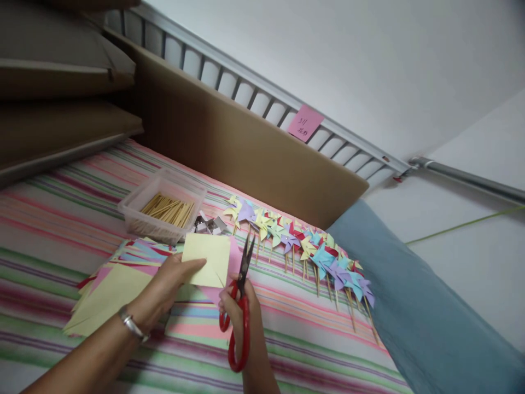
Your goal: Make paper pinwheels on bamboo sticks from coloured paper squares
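My left hand (170, 279) pinches a square of pale yellow paper (209, 253) along its left side, thumb on top. A short slit shows near the paper's lower right corner. My right hand (241, 306) holds red-handled scissors (243, 306), their dark blades pointing up just right of the paper and nearly closed. Pink paper (234, 257) shows behind the yellow square. Beneath my hands lies a stack of coloured paper sheets (197, 323). A fanned pile of coloured paper (110, 295) sits to the left, partly behind my left forearm.
A clear plastic box (135, 210) of wooden sticks (170, 209) stands beyond my left hand, with small metallic-looking pieces (209, 223) beside it. Finished paper pinwheels (305, 247) on sticks lie in a row to the right. A cardboard panel (229, 137) edges the back; cardboard boxes (61, 82) stand left.
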Available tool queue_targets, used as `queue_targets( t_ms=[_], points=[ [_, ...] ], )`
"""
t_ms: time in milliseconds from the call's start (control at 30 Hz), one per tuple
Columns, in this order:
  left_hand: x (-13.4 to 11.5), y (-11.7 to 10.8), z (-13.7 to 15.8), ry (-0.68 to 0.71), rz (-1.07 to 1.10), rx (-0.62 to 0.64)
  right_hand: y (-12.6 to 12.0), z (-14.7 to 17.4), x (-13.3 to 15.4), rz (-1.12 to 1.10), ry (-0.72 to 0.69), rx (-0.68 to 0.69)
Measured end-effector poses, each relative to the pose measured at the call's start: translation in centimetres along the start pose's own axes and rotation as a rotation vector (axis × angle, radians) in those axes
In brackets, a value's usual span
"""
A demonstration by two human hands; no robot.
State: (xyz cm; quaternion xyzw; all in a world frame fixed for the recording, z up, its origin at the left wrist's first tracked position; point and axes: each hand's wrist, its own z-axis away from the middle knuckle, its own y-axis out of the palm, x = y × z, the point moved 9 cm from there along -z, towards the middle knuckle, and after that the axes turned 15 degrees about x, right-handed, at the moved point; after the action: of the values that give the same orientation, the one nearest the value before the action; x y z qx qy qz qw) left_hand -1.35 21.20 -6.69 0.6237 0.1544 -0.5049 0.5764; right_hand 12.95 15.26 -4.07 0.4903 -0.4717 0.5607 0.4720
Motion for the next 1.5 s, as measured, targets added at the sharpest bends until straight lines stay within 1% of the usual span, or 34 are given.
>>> queue_targets(
  t_ms=[133, 233, 300, 433, 567, 700, 833, 900, 1000, 1133, 1500],
  points=[
    [-3.6, -3.3, 0.1, 0.014, -0.121, -0.095, 1.5, 0.8, -1.2, 0.111, 0.121, 0.177],
    [-4.5, -4.6, 0.3, -0.017, -0.147, -0.141, 2.7, 1.6, -2.7, 0.154, 0.231, 0.32],
    [-4.6, -4.7, 0.4, -0.041, -0.139, -0.152, 3.1, 1.9, -3.3, 0.164, 0.286, 0.349],
    [-4.9, -4.2, 1.0, -0.059, -0.153, -0.178, 3.5, 2.2, -2.9, 0.187, 0.32, 0.347],
    [-5.0, -3.7, 1.0, -0.055, -0.141, -0.13, 3.7, 2.5, -2.3, 0.184, 0.351, 0.352],
    [-4.8, -3.7, 0.8, -0.047, -0.117, -0.098, 3.8, 2.6, -2.4, 0.189, 0.389, 0.362],
    [-4.8, -3.6, 1.0, -0.054, -0.18, -0.106, 3.9, 2.5, -2.7, 0.189, 0.378, 0.356],
    [-4.8, -3.3, 1.0, -0.048, -0.21, -0.088, 3.9, 2.4, -2.7, 0.181, 0.366, 0.346],
    [-4.7, -3.0, 0.8, -0.051, -0.203, -0.052, 3.9, 2.4, -2.8, 0.164, 0.346, 0.334],
    [-4.7, -3.2, 0.8, -0.051, -0.206, -0.07, 4.1, 2.3, -2.8, 0.159, 0.329, 0.345],
    [-4.6, -3.2, 0.8, -0.039, -0.185, -0.051, 4.2, 2.1, -3.4, 0.168, 0.362, 0.346]
  ],
)
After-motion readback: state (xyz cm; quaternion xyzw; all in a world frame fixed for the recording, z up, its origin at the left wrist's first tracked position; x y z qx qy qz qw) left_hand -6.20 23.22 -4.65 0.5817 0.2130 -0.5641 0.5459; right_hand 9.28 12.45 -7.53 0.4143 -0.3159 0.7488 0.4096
